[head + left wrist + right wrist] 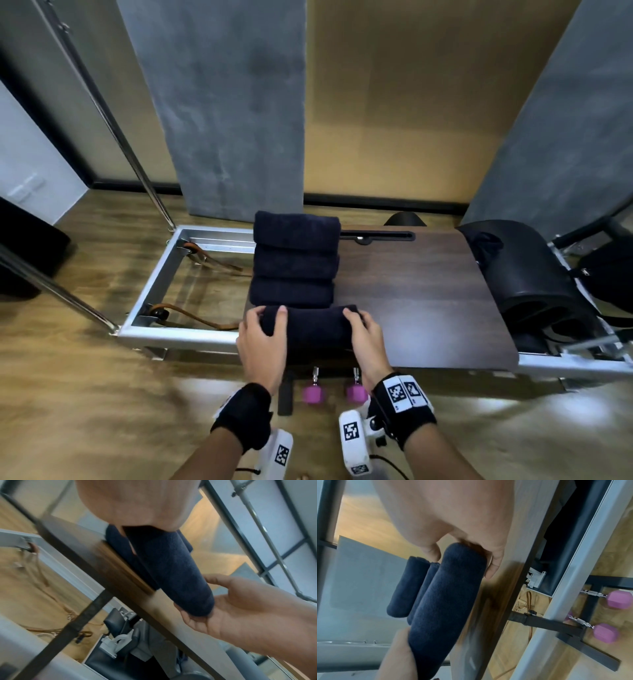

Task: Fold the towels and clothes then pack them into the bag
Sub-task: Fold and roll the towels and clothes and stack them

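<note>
Four navy towels count as folded: three folded towels lie in a row on the dark board, the fourth towel at 6 o'clock of them, gripped at its ends by left hand and right hand, fingers curled over it. Black bag sits at 3 o'clock, well apart. Packing all left; clothes not identifiable.

The near side of the dark towel is hidden under the left hand and the right hand. The black bag, at 3 o'clock, is cut off by the edge. The pink dumbbells, at 6 o'clock, look blurry.
</note>
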Demonstrator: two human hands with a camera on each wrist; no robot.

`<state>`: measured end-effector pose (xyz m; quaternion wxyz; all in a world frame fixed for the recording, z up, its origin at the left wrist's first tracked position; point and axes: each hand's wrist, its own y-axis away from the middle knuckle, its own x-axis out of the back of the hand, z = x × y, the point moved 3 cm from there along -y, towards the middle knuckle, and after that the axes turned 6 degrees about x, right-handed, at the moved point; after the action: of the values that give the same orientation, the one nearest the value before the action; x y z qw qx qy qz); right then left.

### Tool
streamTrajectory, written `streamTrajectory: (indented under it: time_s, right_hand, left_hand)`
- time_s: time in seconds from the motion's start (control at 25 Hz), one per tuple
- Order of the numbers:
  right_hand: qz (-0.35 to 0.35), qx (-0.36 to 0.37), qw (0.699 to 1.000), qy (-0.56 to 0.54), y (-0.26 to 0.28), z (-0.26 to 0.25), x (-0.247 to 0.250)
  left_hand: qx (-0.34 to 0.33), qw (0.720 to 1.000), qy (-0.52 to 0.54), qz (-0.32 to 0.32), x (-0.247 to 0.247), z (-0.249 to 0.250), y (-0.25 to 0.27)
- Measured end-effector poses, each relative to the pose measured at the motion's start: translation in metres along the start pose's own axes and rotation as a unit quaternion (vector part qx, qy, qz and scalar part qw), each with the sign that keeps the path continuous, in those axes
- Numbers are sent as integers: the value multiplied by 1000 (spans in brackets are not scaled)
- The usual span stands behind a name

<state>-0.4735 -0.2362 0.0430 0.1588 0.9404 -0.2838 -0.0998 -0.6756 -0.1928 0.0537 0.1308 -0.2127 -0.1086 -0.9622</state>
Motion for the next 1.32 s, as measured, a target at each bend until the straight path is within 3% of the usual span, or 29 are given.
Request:
streamTrajectory:
  time_s: [0.08, 0.2, 0.44, 0.72, 1.0, 1.2, 1.32]
  right_hand:
    - [-19, 6, 999, 31, 6, 6, -17]
    - [-6, 43, 996, 78, 10, 5, -28]
    - [92, 80, 960, 252, 12, -1, -27]
    - [96, 42, 943, 315, 3, 4, -29]
    - [63, 85, 907, 408, 8, 0, -41]
    - [9, 79, 916, 393, 11, 7, -40]
    - [20, 81, 941, 328, 13, 4, -35]
  left_hand:
    - [62, 997, 25, -30, 12, -15, -19]
    - [93, 993, 55, -51, 16, -18, -41]
    - [85, 992, 83, -43, 18, -17, -45]
    - [71, 995, 69, -6, 21, -21, -51]
    - [31, 998, 50, 16, 25, -26, -39]
    - [27, 998, 28, -39, 23, -28, -35]
    - [30, 998, -3, -58, 23, -26, -35]
